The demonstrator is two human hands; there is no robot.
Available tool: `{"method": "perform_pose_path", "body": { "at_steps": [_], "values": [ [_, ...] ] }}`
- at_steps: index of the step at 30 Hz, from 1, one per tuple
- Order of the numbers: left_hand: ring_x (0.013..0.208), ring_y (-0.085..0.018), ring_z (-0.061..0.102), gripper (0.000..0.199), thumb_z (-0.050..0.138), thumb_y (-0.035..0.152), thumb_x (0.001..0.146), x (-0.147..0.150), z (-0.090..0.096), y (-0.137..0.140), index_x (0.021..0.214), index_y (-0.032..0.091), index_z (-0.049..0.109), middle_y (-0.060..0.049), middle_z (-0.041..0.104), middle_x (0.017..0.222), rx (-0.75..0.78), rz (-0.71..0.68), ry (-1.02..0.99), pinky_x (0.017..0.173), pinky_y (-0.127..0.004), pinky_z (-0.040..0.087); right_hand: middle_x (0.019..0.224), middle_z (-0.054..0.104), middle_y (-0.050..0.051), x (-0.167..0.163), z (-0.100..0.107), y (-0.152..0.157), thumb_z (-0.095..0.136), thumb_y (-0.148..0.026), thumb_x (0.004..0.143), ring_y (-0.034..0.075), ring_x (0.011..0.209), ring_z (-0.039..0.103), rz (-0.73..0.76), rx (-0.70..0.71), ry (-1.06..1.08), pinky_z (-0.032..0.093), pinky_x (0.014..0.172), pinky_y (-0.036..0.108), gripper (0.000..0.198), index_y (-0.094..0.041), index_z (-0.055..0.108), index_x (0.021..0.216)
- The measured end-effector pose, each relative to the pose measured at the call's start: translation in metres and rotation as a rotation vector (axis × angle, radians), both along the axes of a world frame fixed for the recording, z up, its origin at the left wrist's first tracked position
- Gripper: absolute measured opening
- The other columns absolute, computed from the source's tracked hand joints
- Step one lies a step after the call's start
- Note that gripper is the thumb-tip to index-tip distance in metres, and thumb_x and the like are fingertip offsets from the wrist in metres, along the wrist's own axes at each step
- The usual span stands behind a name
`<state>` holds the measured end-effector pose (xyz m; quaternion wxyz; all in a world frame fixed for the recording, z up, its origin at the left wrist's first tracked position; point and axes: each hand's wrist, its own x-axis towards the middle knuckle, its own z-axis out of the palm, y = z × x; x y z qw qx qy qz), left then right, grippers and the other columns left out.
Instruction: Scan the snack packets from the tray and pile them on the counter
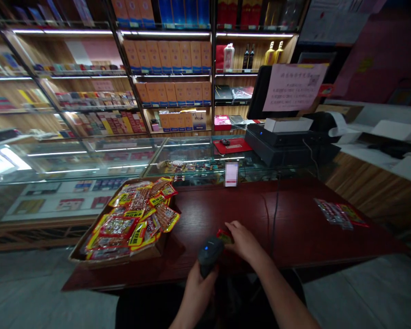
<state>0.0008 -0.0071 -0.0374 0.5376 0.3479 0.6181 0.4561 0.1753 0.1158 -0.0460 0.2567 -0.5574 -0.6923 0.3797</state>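
My left hand (199, 284) is wrapped round the handle of a dark barcode scanner (210, 251), its blue light lit. Just past the scanner's head, my right hand (241, 240) pinches a small red snack packet (225, 236), partly hidden behind the scanner and my fingers. To the left, an open cardboard box (150, 253) sits on the dark red wooden table (205, 212), heaped with red and yellow snack packets (137, 214). Several more packets (340, 214) lie on the table at the far right.
A glass display counter (123, 153) borders the table's far side, with a white card (231, 174) against it. A cable (276, 201) crosses the tabletop. Back right stands a monitor (260, 93) above a black cash register (287, 144). Lit shelves hold boxes and bottles.
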Motion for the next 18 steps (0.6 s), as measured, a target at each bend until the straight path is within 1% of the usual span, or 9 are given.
{"method": "perform_pose_path", "body": {
  "at_steps": [1, 3, 4, 5, 7, 9, 13, 16, 18],
  "values": [
    [0.035, -0.011, 0.043, 0.035, 0.076, 0.042, 0.070, -0.001, 0.001, 0.000, 0.090, 0.017, 0.062, 0.008, 0.048, 0.043, -0.004, 0.009, 0.007, 0.037, -0.021, 0.033, 0.124, 0.071, 0.008, -0.002, 0.001, -0.001, 0.088, -0.032, 0.074, 0.028, 0.120, 0.063, 0.019, -0.022, 0.009, 0.042, 0.111, 0.054, 0.048, -0.020, 0.072, 0.117],
    [0.035, -0.011, 0.042, 0.034, 0.075, 0.042, 0.069, -0.002, 0.004, -0.002, 0.087, 0.017, 0.061, 0.008, 0.048, 0.043, 0.005, 0.014, 0.022, 0.037, -0.021, 0.032, 0.104, 0.076, 0.004, -0.004, 0.000, 0.001, 0.084, -0.035, 0.079, 0.025, 0.106, 0.069, 0.027, -0.070, 0.064, 0.048, 0.103, 0.051, 0.029, -0.019, 0.074, 0.100],
    [0.036, -0.011, 0.043, 0.034, 0.076, 0.042, 0.069, -0.003, 0.007, -0.004, 0.087, 0.017, 0.062, 0.008, 0.049, 0.044, 0.014, 0.009, 0.027, 0.038, -0.021, 0.033, 0.097, 0.076, 0.003, -0.005, -0.003, 0.004, 0.081, -0.039, 0.083, 0.023, 0.099, 0.070, 0.010, -0.088, 0.116, 0.051, 0.099, 0.048, 0.025, -0.018, 0.074, 0.095],
    [0.038, -0.011, 0.045, 0.034, 0.076, 0.042, 0.069, -0.004, 0.009, -0.007, 0.087, 0.017, 0.063, 0.007, 0.052, 0.046, 0.023, 0.002, 0.030, 0.040, -0.021, 0.035, 0.095, 0.076, 0.002, -0.005, -0.006, 0.007, 0.076, -0.043, 0.087, 0.022, 0.094, 0.071, -0.023, -0.101, 0.183, 0.054, 0.095, 0.046, 0.026, -0.018, 0.073, 0.094],
    [0.044, -0.014, 0.051, 0.034, 0.077, 0.043, 0.070, -0.004, 0.013, -0.012, 0.087, 0.016, 0.066, 0.004, 0.055, 0.049, 0.035, -0.012, 0.035, 0.044, -0.022, 0.040, 0.097, 0.077, 0.003, -0.005, -0.013, 0.013, 0.064, -0.051, 0.095, 0.020, 0.089, 0.073, -0.121, -0.115, 0.351, 0.057, 0.088, 0.042, 0.035, -0.017, 0.072, 0.101],
    [0.051, -0.017, 0.057, 0.033, 0.078, 0.042, 0.071, -0.003, 0.017, -0.017, 0.087, 0.015, 0.068, 0.003, 0.057, 0.052, 0.049, -0.027, 0.046, 0.050, -0.024, 0.045, 0.100, 0.077, 0.004, -0.003, -0.021, 0.016, 0.057, -0.055, 0.098, 0.019, 0.086, 0.074, -0.222, -0.120, 0.525, 0.059, 0.084, 0.041, 0.043, -0.016, 0.070, 0.109],
    [0.064, -0.021, 0.063, 0.024, 0.075, 0.034, 0.073, 0.002, 0.021, -0.018, 0.086, 0.014, 0.071, -0.001, 0.063, 0.058, 0.102, -0.072, 0.103, 0.061, -0.026, 0.051, 0.102, 0.078, 0.005, 0.000, -0.034, 0.011, 0.064, -0.055, 0.094, 0.019, 0.088, 0.074, -0.350, -0.083, 0.795, 0.059, 0.084, 0.041, 0.043, -0.017, 0.069, 0.115],
    [0.074, -0.023, 0.066, 0.017, 0.069, 0.026, 0.075, 0.004, 0.021, -0.015, 0.087, 0.013, 0.071, -0.003, 0.068, 0.066, 0.159, -0.125, 0.177, 0.069, -0.028, 0.053, 0.102, 0.078, 0.004, 0.000, -0.038, 0.005, 0.071, -0.052, 0.089, 0.019, 0.089, 0.074, -0.399, -0.052, 0.911, 0.058, 0.086, 0.041, 0.041, -0.018, 0.070, 0.112],
    [0.080, -0.024, 0.068, 0.017, 0.065, 0.022, 0.077, 0.004, 0.020, -0.012, 0.089, 0.012, 0.072, -0.005, 0.072, 0.075, 0.200, -0.159, 0.236, 0.074, -0.028, 0.053, 0.101, 0.079, 0.004, 0.000, -0.039, 0.004, 0.073, -0.051, 0.088, 0.019, 0.089, 0.074, -0.404, -0.050, 0.957, 0.058, 0.086, 0.042, 0.040, -0.018, 0.071, 0.110]
  ]
}}
